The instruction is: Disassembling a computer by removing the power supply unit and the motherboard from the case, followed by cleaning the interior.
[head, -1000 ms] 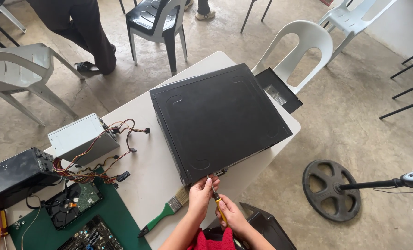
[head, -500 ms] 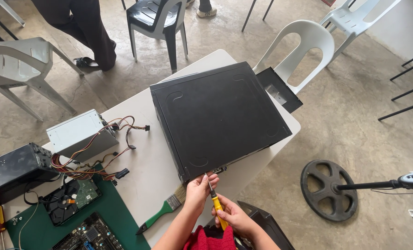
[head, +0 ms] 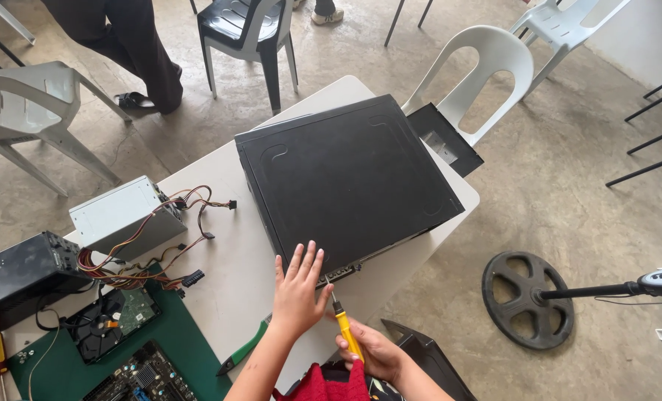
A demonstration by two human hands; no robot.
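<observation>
A black computer case (head: 349,178) lies flat on a white table (head: 227,260). My left hand (head: 298,289) rests flat with fingers spread on the case's near edge. My right hand (head: 372,353) grips a yellow-handled screwdriver (head: 346,333), whose tip points at the case's near rear edge. A green-handled brush (head: 243,349) lies on the table just left of my left forearm, partly hidden by it.
On the left lie a grey power supply (head: 123,215) with coloured wires, a black box (head: 19,278), a hard drive (head: 112,321) and a circuit board on a green mat (head: 175,349). Plastic chairs (head: 487,70) stand around. A fan base (head: 528,297) sits on the floor at right.
My left hand has opened out and moved up flat onto the case edge. The screwdriver stays at the case's near edge in my right hand.
</observation>
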